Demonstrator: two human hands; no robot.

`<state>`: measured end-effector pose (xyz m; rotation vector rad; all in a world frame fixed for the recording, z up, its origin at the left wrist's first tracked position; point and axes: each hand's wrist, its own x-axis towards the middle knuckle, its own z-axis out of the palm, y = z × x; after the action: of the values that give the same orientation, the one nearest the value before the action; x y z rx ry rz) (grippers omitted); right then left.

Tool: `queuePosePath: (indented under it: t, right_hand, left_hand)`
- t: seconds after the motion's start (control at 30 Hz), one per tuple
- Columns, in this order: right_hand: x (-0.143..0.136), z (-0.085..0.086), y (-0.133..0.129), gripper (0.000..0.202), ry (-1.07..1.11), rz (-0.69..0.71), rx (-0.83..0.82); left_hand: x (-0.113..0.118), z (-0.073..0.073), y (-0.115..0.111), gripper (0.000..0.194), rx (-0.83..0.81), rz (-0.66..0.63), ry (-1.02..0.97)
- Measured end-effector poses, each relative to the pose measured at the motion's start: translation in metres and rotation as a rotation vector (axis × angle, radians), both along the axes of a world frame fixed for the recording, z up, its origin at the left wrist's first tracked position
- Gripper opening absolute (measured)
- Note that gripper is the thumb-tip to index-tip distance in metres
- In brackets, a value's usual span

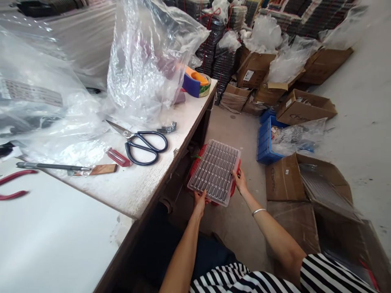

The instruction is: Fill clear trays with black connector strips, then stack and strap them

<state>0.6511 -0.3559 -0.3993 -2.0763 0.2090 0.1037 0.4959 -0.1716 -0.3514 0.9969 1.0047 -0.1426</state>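
Note:
A clear plastic tray (215, 171) with rows of small dark slots or parts lies over a red stool or basket (234, 185), low beside the bench. My left hand (200, 200) grips the tray's near edge, its thumb on top and its fingers underneath. At the right edge, my right hand (240, 181) holds the same tray, thumb uppermost. What fills the slots is too small to make out. Most of the red thing underneath is hidden by the tray.
On the bench (146, 183) lie black-handled scissors (142, 142), a pen (53, 166), red-handled pliers (15, 185), tape rolls (197, 83) and plastic bags (143, 61). Cardboard boxes (285, 179) and a blue crate (265, 140) line the right wall. Tied tray stacks (224, 61) stand behind.

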Motion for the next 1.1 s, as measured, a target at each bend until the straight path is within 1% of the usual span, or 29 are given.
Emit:
queuePosePath:
  t: [0.27,0.43,0.63,0.77,0.87,0.93,1.0,1.1]
  right_hand:
    - [-0.002,0.004,0.000,0.035,0.026,0.068,0.109]
    - [-0.001,0.006,0.001,0.035,0.037,0.056,0.139]
    - [-0.002,0.009,0.002,0.034,0.072,0.029,0.117]
    - [0.001,0.016,0.001,0.034,0.074,0.003,0.039]
    - [0.018,0.030,0.001,0.036,0.036,-0.053,-0.080]
    - [0.040,0.042,0.005,0.037,0.015,-0.070,-0.166]
    - [0.071,0.055,0.014,0.037,0.008,-0.039,-0.235]
    - [0.124,0.071,0.037,0.035,0.029,0.076,-0.293]
  left_hand:
    - [0.000,0.001,-0.005,0.029,-0.011,0.001,-0.004]
    - [0.001,-0.001,-0.005,0.029,-0.014,0.018,0.016]
    - [0.001,-0.002,-0.003,0.031,-0.020,0.076,0.003]
    - [0.000,0.001,-0.003,0.028,-0.098,0.050,-0.013]
    - [-0.002,0.000,-0.004,0.027,-0.145,0.007,-0.009]
    - [-0.003,-0.002,-0.006,0.028,-0.144,-0.008,-0.003]
    - [-0.005,-0.005,-0.006,0.033,-0.124,-0.008,0.001]
    - [-0.007,-0.009,-0.007,0.044,-0.100,-0.006,-0.006]
